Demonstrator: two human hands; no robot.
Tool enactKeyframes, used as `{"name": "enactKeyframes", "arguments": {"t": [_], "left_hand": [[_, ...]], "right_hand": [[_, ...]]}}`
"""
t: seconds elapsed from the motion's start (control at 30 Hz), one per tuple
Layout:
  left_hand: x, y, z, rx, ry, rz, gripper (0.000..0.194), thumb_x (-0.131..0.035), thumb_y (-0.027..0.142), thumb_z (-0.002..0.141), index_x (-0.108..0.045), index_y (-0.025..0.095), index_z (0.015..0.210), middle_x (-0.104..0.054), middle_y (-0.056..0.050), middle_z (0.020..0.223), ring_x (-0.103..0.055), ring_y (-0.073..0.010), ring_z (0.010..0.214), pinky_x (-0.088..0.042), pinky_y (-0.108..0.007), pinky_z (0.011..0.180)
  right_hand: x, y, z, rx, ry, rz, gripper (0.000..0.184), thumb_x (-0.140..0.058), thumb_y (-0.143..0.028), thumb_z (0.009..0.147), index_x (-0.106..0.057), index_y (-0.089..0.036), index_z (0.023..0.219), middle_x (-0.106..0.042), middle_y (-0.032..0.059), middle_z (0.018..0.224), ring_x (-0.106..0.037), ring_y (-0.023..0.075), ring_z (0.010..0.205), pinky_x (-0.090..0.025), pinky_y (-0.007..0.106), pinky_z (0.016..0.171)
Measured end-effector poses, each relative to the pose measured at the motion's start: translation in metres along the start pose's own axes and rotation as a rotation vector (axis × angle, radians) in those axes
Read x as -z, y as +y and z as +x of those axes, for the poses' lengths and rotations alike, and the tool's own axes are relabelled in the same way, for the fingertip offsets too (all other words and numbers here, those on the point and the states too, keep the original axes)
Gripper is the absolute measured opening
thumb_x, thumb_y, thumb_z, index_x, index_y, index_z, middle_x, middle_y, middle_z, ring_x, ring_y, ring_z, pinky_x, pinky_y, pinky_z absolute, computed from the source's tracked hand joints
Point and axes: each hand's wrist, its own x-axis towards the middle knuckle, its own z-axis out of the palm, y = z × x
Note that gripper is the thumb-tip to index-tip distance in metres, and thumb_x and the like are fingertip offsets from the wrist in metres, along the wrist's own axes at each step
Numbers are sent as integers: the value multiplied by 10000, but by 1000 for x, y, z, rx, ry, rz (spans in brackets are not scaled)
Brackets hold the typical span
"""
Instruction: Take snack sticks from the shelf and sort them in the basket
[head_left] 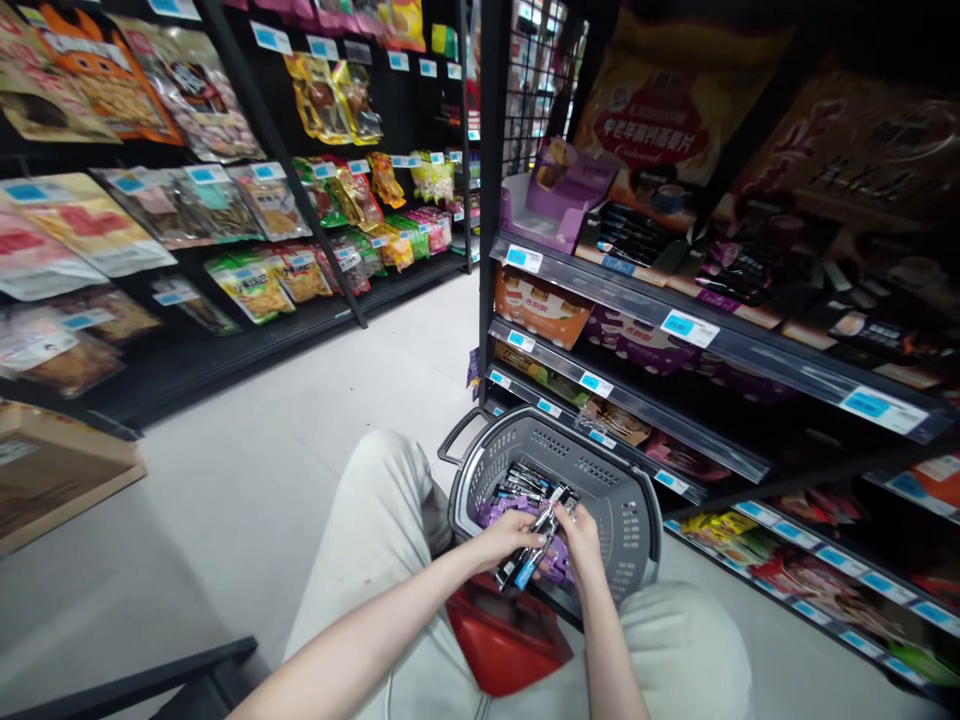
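A grey plastic shopping basket [634,510] sits on the floor between my knees, with several black and purple stick packets [517,485] inside. Both hands are over its near rim. My left hand [504,537] and my right hand [579,530] are closed together around a bundle of black stick packets [534,548], which slants down between them. More purple packets lie under the bundle.
Black shelves [720,340] with blue price tags and boxed goods rise right of the basket. Another rack [247,250] of bagged snacks lines the left aisle. A cardboard box [52,465] lies at the left. A red stool [504,640] is under me.
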Motion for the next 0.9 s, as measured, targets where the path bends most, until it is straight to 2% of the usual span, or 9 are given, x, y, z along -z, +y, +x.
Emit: {"name": "enactKeyframes", "arguments": {"t": [0.1,0.2,0.3,0.4,0.5,0.57,0.77,0.83,0.9], "left_hand": [[3,0,4,-62,48,110,307,-635,354,546,-515,122,705,-549,12,589,-542,-149,555,-417,-282,535],[8,3,8,-191,108,320,253,-638,329,539,-509,112,563,-443,56,476,-446,-87,499,-348,-214,517],[11,8,7,-284,99,407,227,-644,307,533,-538,111,576,-433,59,506,-406,-75,525,-305,-195,523],[12,12,4,-304,97,484,236,-654,315,520,-555,109,577,-427,57,513,-390,-76,532,-285,-193,518],[10,12,2,-264,92,532,261,-654,333,521,-522,108,508,-365,70,456,-337,-56,470,-245,-185,465],[9,11,1,-211,54,488,268,-665,329,505,-514,108,500,-376,73,449,-337,-49,448,-242,-181,445],[11,8,-3,11,-232,194,351,-704,245,460,-591,110,764,-591,3,659,-536,-120,585,-389,-222,535],[12,6,-3,52,-246,179,357,-696,250,480,-598,104,791,-610,-17,688,-560,-138,600,-413,-242,545],[14,5,-3,56,-210,186,343,-698,257,483,-601,101,773,-617,-20,686,-569,-142,589,-424,-247,538]], "right_hand": [[-1,-1,-1,-46,-112,59,295,-642,-373,577,-597,-148,761,-650,33,676,-582,170,593,-445,297,588],[0,-8,-6,20,-121,99,299,-664,-333,561,-605,-157,795,-659,40,725,-597,185,669,-449,336,668],[1,-19,-12,56,-194,72,270,-673,-292,558,-621,-161,789,-663,52,762,-602,194,718,-431,367,739],[2,-26,-17,62,-211,30,249,-675,-280,557,-629,-164,773,-664,59,784,-601,200,736,-431,366,746],[2,-28,-16,53,-113,26,259,-676,-306,544,-624,-160,752,-666,55,755,-600,201,706,-446,347,696],[2,-26,-14,48,-57,29,259,-668,-320,550,-617,-158,745,-664,45,732,-595,190,678,-448,324,664],[0,-13,-10,-22,49,56,231,-646,-310,576,-596,-139,724,-638,8,659,-545,131,572,-417,246,575],[-2,-9,-11,-45,62,113,232,-641,-309,584,-587,-137,731,-628,-1,651,-528,118,554,-408,233,553],[-5,-5,-12,-58,56,176,225,-627,-314,605,-578,-142,741,-621,-9,648,-522,111,550,-403,227,545]]}}
